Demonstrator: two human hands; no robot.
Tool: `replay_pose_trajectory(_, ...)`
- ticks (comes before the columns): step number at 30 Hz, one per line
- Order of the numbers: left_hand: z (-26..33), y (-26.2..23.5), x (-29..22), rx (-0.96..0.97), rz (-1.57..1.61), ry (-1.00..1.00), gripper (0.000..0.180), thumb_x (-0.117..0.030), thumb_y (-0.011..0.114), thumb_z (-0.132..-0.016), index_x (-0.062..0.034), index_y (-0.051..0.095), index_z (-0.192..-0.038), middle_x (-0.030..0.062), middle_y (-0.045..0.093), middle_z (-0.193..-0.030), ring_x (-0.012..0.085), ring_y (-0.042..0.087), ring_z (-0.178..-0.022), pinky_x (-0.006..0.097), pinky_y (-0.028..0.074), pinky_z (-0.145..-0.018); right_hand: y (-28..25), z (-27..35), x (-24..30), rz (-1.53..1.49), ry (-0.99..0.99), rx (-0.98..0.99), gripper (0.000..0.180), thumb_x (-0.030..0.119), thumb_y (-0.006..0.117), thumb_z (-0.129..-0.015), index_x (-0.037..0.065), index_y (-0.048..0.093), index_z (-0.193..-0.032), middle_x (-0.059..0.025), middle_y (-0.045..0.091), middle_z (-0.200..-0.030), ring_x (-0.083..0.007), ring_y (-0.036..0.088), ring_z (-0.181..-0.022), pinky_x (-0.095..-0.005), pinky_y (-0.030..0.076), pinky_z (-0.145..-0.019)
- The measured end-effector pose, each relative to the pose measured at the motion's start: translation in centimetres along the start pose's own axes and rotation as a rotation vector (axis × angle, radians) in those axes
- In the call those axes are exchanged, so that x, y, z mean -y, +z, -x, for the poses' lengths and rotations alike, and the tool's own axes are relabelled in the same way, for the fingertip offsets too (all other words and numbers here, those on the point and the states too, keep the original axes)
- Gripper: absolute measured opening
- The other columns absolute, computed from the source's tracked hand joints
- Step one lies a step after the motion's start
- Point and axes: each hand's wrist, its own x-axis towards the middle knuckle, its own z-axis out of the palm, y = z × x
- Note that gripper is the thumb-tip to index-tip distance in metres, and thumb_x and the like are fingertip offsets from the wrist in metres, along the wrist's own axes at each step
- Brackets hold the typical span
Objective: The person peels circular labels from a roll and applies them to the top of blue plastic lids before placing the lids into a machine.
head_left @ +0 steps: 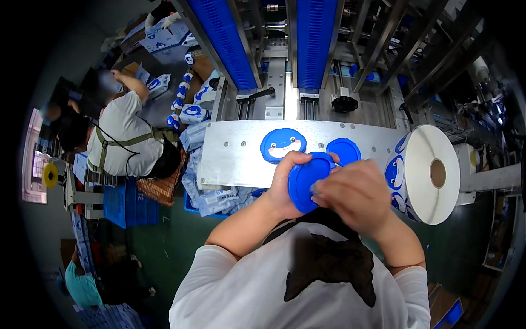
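Blue plastic lid [304, 183] held just below metal plate [241, 153], btwn both hands. L hand [285, 183] fingers curled on rim; R hand [353, 194] fingers pinching edge. Prob light, stiff, smooth; grip by rim.

A dark green floor [164, 247] is stretching below the metal tabletop [235, 159], with two blue conveyor belts [315, 38] running away above it. A blue crate [123, 205] is sitting on the floor at left, and daylight is coming through a window [34, 164] at the far left.
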Motion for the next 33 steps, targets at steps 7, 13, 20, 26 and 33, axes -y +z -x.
replay_pose_trajectory(7, 0.3, 0.1, -0.1, -0.047, -0.095, -0.004, 0.045, -0.039, 0.042, -0.087, -0.0055, 0.055, -0.115, 0.0094, 0.062, -0.102, 0.0184, 0.058, -0.087, 0.030, 0.046, -0.068, 0.9, 0.2, -0.2, 0.018, 0.016, 0.113, 0.028, 0.011, 0.075, -0.065, 0.010, 0.068, -0.092, -0.0005, 0.063, -0.088, -0.0210, 0.059, -0.079, -0.0341, 0.046, -0.069)
replay_pose_trajectory(13, 0.1, -1.0, -0.3, 0.083, 0.008, -0.053, 0.042, -0.038, 0.043, -0.087, -0.0067, 0.056, -0.111, 0.0079, 0.061, -0.098, 0.0149, 0.054, -0.080, 0.027, 0.039, -0.057, 0.4, 0.6, -1.1, 0.015, 0.005, 0.018, 0.030, 0.012, 0.074, -0.064, 0.009, 0.067, -0.092, -0.0007, 0.063, -0.090, -0.0216, 0.058, -0.079, -0.0338, 0.046, -0.070)
replay_pose_trajectory(20, -0.1, -1.5, -0.3, 0.168, 0.115, -0.098, 0.044, -0.037, 0.044, -0.086, -0.0051, 0.055, -0.115, 0.0109, 0.061, -0.104, 0.0192, 0.057, -0.088, 0.029, 0.044, -0.063, 0.5, 0.1, -1.2, 0.025, 0.035, 0.035, 0.025, 0.008, 0.069, -0.068, 0.008, 0.066, -0.092, -0.0013, 0.063, -0.090, -0.0219, 0.058, -0.079, -0.0355, 0.047, -0.072)
replay_pose_trajectory(26, -0.2, -0.8, -0.3, -0.014, -0.048, -0.001, 0.048, -0.038, 0.045, -0.085, -0.0043, 0.055, -0.117, 0.0115, 0.060, -0.109, 0.0223, 0.059, -0.096, 0.033, 0.048, -0.079, 1.8, 0.8, 0.6, -0.001, -0.078, 0.166, 0.024, 0.010, 0.067, -0.068, 0.012, 0.067, -0.092, 0.0017, 0.063, -0.091, -0.0191, 0.059, -0.081, -0.0359, 0.046, -0.072)
replay_pose_trajectory(33, -0.1, -1.8, -0.8, 0.212, 0.152, -0.049, 0.044, -0.035, 0.048, -0.083, -0.0061, 0.051, -0.116, 0.0083, 0.052, -0.099, 0.0178, 0.048, -0.074, 0.026, 0.039, -0.056, -1.3, 0.9, -0.2, 0.091, 0.169, -0.063, 0.024, 0.007, 0.075, -0.065, 0.010, 0.069, -0.088, 0.0008, 0.064, -0.086, -0.0184, 0.059, -0.079, -0.0313, 0.044, -0.067)
